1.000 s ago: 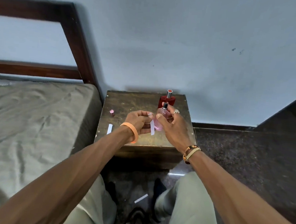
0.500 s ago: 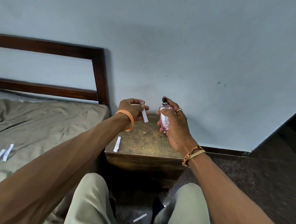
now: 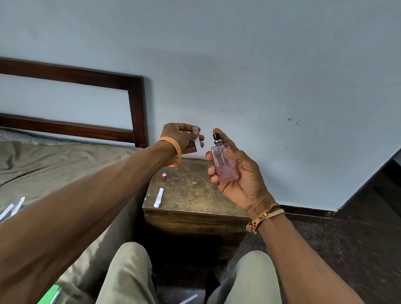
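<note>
L hand (image 3: 180,139) pinching paper strip (image 3: 197,142), R hand (image 3: 236,175) gripping pink perfume btl (image 3: 224,164) — hands apart

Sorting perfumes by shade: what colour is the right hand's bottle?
Pale pink bottle, black sprayer; head view.

Pink perfume bottle (image 3: 224,162), white paper strip (image 3: 197,142), orange wristband (image 3: 174,151).

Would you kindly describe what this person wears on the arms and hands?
No sleeves are worn. At the left hand sits a plain orange wristband; at the right hand, a woven orange band with dark markings and a cream cord.
</note>
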Available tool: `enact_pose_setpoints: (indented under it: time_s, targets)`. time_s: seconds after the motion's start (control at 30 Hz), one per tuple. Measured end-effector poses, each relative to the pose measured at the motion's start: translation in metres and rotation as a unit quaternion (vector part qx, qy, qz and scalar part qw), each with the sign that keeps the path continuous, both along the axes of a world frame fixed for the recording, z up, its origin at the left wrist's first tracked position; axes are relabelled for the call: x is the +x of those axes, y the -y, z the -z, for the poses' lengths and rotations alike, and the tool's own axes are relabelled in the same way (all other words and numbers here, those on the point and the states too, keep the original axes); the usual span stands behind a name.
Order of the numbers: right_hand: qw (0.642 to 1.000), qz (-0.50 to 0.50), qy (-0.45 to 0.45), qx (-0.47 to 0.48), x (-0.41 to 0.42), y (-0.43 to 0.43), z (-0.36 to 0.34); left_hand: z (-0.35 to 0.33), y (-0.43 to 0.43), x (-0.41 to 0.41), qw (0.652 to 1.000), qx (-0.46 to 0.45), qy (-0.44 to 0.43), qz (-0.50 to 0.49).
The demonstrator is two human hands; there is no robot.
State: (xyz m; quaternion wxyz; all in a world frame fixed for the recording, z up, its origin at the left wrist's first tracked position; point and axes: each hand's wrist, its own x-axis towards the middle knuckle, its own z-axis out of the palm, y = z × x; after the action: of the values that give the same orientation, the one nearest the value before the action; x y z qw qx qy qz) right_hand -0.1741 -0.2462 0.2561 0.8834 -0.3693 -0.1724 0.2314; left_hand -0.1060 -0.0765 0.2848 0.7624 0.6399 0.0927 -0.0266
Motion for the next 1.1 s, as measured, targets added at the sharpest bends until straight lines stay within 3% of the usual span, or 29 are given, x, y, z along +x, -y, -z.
enact_pose_setpoints:
  time_s: [0.37, 0.6, 0.93, 1.1]
  targets:
    - [0.999, 0.036, 0.019, -0.009, 0.003, 0.012, 0.007, 0.005, 0.013, 0.007, 1.000, 0.015, 0.010, 0.022]
    - [0.986, 0.127, 0.044, -0.100, 0.005, 0.007, 0.013, 0.016, 0.007, 0.014, 1.000, 0.018, -0.002, 0.013]
    - [0.965, 0.148, 0.062, -0.209, 0.005, -0.002, 0.024, 0.025, 0.011, 0.017, 1.000, 0.017, -0.015, 0.015]
    - [0.988, 0.095, -0.024, -0.115, 0.006, 0.003, 0.028, 0.028, 0.013, 0.018, 1.000, 0.017, -0.016, 0.020]
